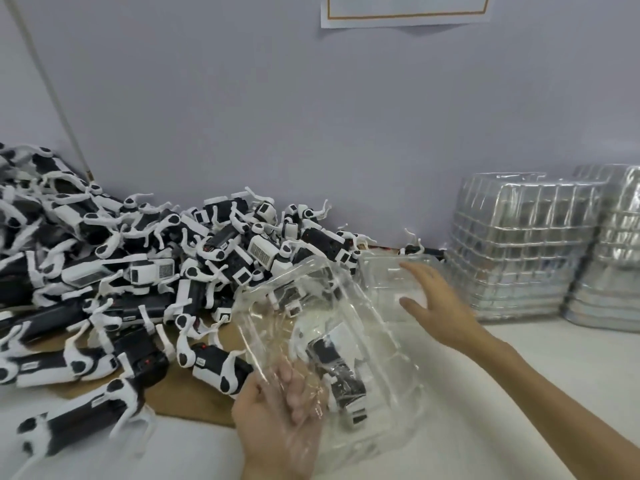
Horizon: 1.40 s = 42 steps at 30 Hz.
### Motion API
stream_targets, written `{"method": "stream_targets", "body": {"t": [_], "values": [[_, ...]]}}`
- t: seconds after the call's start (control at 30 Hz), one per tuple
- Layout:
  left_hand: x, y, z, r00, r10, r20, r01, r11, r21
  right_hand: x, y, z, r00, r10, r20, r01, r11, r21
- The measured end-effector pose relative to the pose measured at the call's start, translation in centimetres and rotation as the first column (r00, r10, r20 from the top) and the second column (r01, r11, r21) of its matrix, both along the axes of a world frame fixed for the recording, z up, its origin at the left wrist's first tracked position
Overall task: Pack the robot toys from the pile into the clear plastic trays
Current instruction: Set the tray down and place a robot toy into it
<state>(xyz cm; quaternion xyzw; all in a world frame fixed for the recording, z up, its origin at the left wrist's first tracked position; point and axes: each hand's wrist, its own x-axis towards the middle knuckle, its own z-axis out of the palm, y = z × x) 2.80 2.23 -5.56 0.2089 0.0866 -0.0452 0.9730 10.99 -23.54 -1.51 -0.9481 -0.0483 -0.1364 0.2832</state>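
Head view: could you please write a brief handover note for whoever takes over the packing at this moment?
Left grip holds a clear tray with one robot toy inside.
Right grip is open, fingers spread, at a second tray beside the pile; contact is too blurred to tell.
The pile lies on the left; stacked trays stand at the right.
Done: one toy trayed. Left: nearly the whole pile.
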Motion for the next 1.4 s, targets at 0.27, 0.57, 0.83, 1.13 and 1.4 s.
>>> {"method": "stream_targets", "body": {"t": [0.27,0.57,0.83,1.13,1.4], "values": [[-1.0,-1.2,1.3,0.973,-0.182,0.138,0.164,0.977,0.133,-13.9,2.8,1.1,0.96,0.274,0.057,-0.231,0.661,0.714],[-1.0,-0.4,1.8,0.923,-0.276,0.267,0.12,0.867,0.484,-16.2,1.8,0.2,0.981,0.03,0.192,-0.177,0.55,0.816],[-2.2,-1.6,2.5,0.85,-0.427,0.31,0.178,0.785,0.593,-17.5,3.1,0.1,0.851,0.031,0.524,-0.187,0.951,0.248],[-3.8,-3.7,2.7,0.723,-0.639,0.263,0.345,0.664,0.664,-17.1,3.1,-1.4,0.934,0.288,0.213,-0.314,0.944,0.104],[-2.7,-3.4,1.8,0.787,-0.037,0.615,-0.608,0.119,0.785,-17.2,-0.3,0.2,0.923,-0.238,0.303,0.219,0.971,0.095]]}}
